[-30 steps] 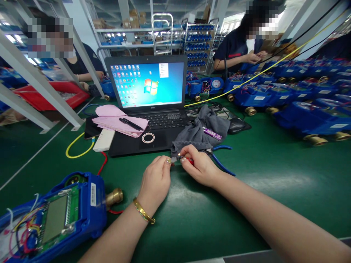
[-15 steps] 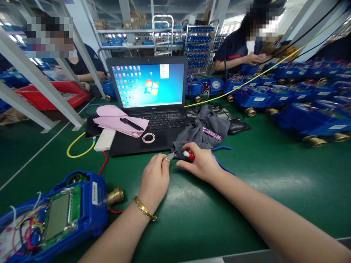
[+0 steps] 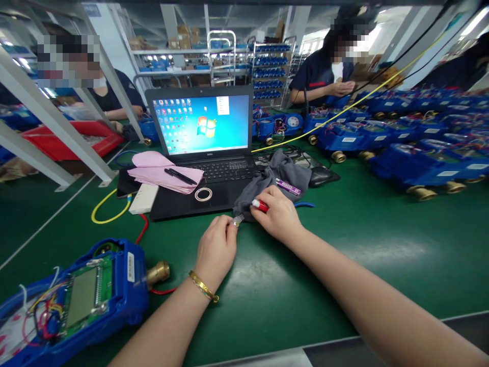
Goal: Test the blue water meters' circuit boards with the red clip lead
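Note:
My left hand [image 3: 217,243] is closed, pinching a small translucent piece with thin metal pins [image 3: 237,219] between thumb and forefinger. Just right of it, my right hand [image 3: 278,214] is closed around a small red tube with a white tip [image 3: 260,205]. The tip points left, above the pinned piece and apart from it. Both hands are over the green table in front of the laptop [image 3: 206,125]. Behind my right hand lies a grey cloth [image 3: 273,176] with a purple-labelled stick [image 3: 288,186] on it. A blue handle [image 3: 304,205] shows partly past that hand.
An opened blue meter [image 3: 130,285] with display and brass fitting lies at left. Pink cloths [image 3: 168,176] and a pen lie on the laptop, beside a copper-coloured ring [image 3: 203,194]. A mouse [image 3: 323,176] and rows of blue meters [image 3: 431,163] stand at right. Two co-workers sit beyond.
The fingers of my right hand have closed around the red tube, and the hand is slightly higher. My left hand keeps its pinch. The view has shifted a little.

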